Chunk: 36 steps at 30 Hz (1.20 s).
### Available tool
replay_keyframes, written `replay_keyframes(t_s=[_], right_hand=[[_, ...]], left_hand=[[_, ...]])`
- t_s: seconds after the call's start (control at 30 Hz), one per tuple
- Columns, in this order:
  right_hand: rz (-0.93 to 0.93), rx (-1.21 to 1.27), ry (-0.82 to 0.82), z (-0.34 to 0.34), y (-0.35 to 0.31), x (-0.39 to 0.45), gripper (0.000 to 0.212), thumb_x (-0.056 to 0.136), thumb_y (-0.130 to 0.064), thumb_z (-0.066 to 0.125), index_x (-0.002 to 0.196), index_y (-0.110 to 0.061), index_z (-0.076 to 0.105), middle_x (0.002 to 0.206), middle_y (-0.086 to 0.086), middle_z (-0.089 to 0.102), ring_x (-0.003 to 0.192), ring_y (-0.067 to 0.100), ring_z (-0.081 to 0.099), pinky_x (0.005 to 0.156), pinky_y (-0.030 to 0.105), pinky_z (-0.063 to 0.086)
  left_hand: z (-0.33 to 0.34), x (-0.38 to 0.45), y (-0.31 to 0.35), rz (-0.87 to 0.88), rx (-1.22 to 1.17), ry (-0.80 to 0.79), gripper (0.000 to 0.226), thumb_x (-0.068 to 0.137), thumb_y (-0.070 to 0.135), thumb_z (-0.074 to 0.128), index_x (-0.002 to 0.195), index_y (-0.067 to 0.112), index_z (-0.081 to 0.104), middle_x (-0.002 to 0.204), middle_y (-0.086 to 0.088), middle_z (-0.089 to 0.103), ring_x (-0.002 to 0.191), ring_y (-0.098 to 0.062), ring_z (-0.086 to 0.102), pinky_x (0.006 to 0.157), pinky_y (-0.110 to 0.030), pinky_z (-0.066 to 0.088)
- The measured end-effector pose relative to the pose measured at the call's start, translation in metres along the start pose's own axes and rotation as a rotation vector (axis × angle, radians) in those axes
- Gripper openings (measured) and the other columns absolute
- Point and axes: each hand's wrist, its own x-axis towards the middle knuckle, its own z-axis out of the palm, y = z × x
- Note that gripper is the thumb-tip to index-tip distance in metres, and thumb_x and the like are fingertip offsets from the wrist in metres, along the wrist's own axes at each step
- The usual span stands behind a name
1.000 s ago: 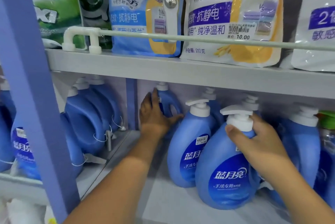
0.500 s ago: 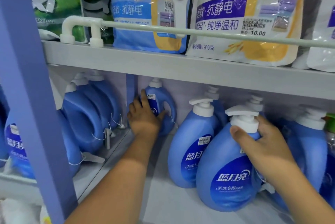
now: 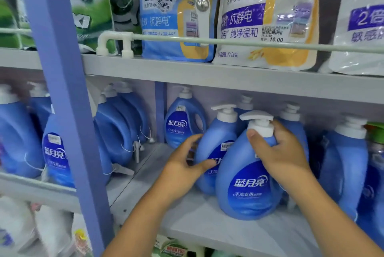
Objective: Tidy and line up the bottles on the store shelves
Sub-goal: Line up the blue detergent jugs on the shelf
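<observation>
Blue detergent bottles with white caps stand on the grey middle shelf [image 3: 207,229]. My right hand [image 3: 284,152] grips the neck of the front pump bottle [image 3: 247,190], thumb just under its white pump. Just behind and to its left is a second pump bottle [image 3: 218,142]; my left hand [image 3: 185,167] wraps its left side, thumb on the label. A smaller handled bottle [image 3: 182,123] stands free at the back left against the shelf wall, label facing me. More blue bottles [image 3: 347,163] stand to the right, partly hidden by my right arm.
A purple upright post [image 3: 62,100] cuts the shelf at left. Blue handled jugs [image 3: 118,132] fill the bay beside it. The upper shelf [image 3: 207,73] carries softener pouches [image 3: 266,17] behind a pale rail [image 3: 228,41]. More packets show on the shelf below.
My left hand let go of the small back bottle, which now faces label forward, and came forward onto the second pump bottle. My right hand stays on the front bottle's neck.
</observation>
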Motion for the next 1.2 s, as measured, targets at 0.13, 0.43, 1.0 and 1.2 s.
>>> replay_keyframes(t_s=[0.13, 0.43, 1.0, 1.2], right_hand=[[-0.049, -0.028, -0.03, 0.019, -0.008, 0.0, 0.013, 0.087, -0.042, 0.067, 0.088, -0.047, 0.056, 0.086, -0.027, 0.061, 0.085, -0.011, 0.059, 0.069, 0.009, 0.041], [-0.034, -0.051, -0.064, 0.041, -0.006, 0.002, 0.018, 0.08, -0.05, 0.068, 0.092, -0.053, 0.055, 0.089, -0.031, 0.066, 0.084, -0.013, 0.06, 0.067, 0.011, 0.042], [-0.06, 0.048, -0.41, 0.095, -0.028, -0.002, 0.029, 0.096, -0.058, 0.048, 0.117, -0.04, 0.059, 0.118, -0.019, 0.068, 0.111, 0.004, 0.063, 0.096, 0.029, 0.052], [0.019, -0.077, -0.228, 0.116, -0.018, 0.067, 0.038, 0.093, -0.039, 0.069, 0.117, -0.009, 0.065, 0.113, 0.009, 0.069, 0.104, 0.027, 0.066, 0.084, 0.033, 0.052]], left_hand=[[-0.018, 0.003, -0.011, -0.007, -0.012, 0.06, 0.045, 0.085, 0.028, 0.077, 0.124, 0.038, 0.059, 0.12, 0.002, 0.07, 0.108, -0.021, 0.069, 0.092, -0.041, 0.058], [-0.06, 0.026, -0.024, -0.046, 0.048, 0.297, 0.033, 0.103, 0.011, 0.057, 0.125, 0.035, 0.054, 0.123, 0.003, 0.067, 0.103, -0.007, 0.069, 0.083, -0.028, 0.06], [-0.047, -0.042, -0.001, 0.062, 0.059, 0.339, 0.071, 0.071, 0.028, 0.092, 0.121, 0.054, 0.05, 0.115, 0.026, 0.064, 0.103, 0.0, 0.066, 0.079, -0.019, 0.057], [-0.074, -0.04, -0.011, -0.039, -0.091, 0.386, 0.063, 0.083, 0.022, 0.082, 0.13, 0.053, 0.053, 0.114, 0.021, 0.07, 0.101, -0.002, 0.069, 0.078, -0.027, 0.06]])
